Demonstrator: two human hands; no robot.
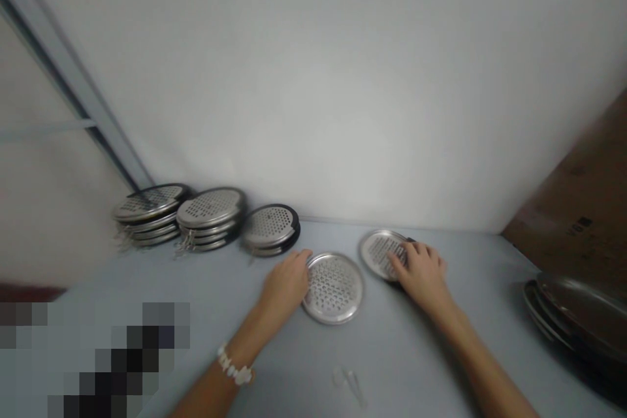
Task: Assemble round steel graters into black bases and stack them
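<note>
Two round perforated metal discs lie on a pale grey table. My left hand (285, 285) rests with curled fingers on the left rim of the nearer disc (334, 288). My right hand (420, 272) lies on the right side of the farther disc (382, 253), its fingers stretched flat over the holes. A white bead bracelet (234, 369) circles my left wrist. The frame is slightly blurred.
Three stacks of similar perforated discs (211, 217) stand against the white wall at the back left. Dark metal pans (578, 320) are piled at the right edge, below a brown board (578, 202). A small clear object (350, 382) lies near the table's front.
</note>
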